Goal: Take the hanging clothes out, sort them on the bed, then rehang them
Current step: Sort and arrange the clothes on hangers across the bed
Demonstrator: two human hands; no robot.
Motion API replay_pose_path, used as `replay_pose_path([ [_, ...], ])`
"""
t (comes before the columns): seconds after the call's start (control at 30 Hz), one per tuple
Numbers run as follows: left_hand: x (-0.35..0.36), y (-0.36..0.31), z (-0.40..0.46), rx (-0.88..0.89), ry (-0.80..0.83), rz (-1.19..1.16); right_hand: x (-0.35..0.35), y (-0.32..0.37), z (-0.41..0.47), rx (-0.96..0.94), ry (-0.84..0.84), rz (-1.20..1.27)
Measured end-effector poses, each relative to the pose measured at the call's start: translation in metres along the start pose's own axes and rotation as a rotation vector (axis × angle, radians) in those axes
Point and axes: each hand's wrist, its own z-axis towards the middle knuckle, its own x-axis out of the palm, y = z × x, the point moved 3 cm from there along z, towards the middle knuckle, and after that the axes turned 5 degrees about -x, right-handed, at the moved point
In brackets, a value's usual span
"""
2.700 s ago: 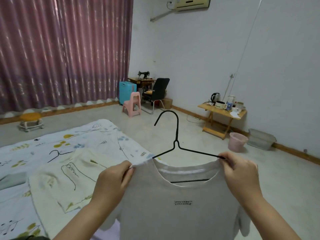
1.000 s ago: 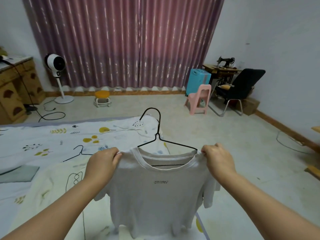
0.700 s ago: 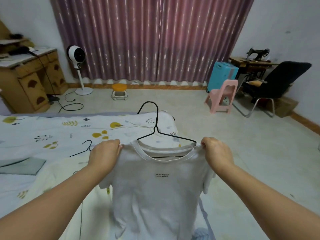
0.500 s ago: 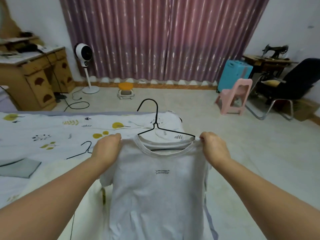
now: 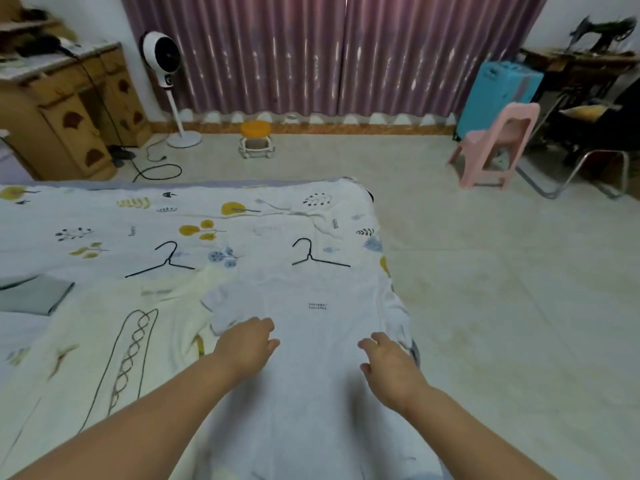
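Hands first: left hand point(image 5: 247, 344) and right hand point(image 5: 389, 363) loosely open over white T-shirt point(image 5: 311, 358), gripping nothing. Shirt flat on bed point(image 5: 104, 216), right sleeve at the edge; could slide off. Beyond, wire hanger point(image 5: 320, 259) inside collar, liable to shift.

T-shirt point(image 5: 311, 358) hem cut off below, chest print point(image 5: 317, 306) illegible
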Motion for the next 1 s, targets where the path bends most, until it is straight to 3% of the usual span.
replay_pose_path([
  [0.3, -0.002, -0.019, -0.119, 0.020, 0.078, -0.003, -0.013, 0.042, -0.096, -0.095, 0.000, -0.136],
  [0.5, -0.026, -0.010, -0.221, -0.065, 0.055, -0.023, -0.027, 0.092, -0.163, -0.098, 0.009, -0.151],
  [0.7, -0.041, 0.022, -0.326, -0.176, 0.042, -0.130, -0.030, 0.161, -0.237, -0.109, 0.070, -0.104],
  [1.0, -0.048, 0.120, -0.478, -0.415, -0.132, -0.418, -0.010, 0.290, -0.323, -0.241, 0.047, -0.004],
])
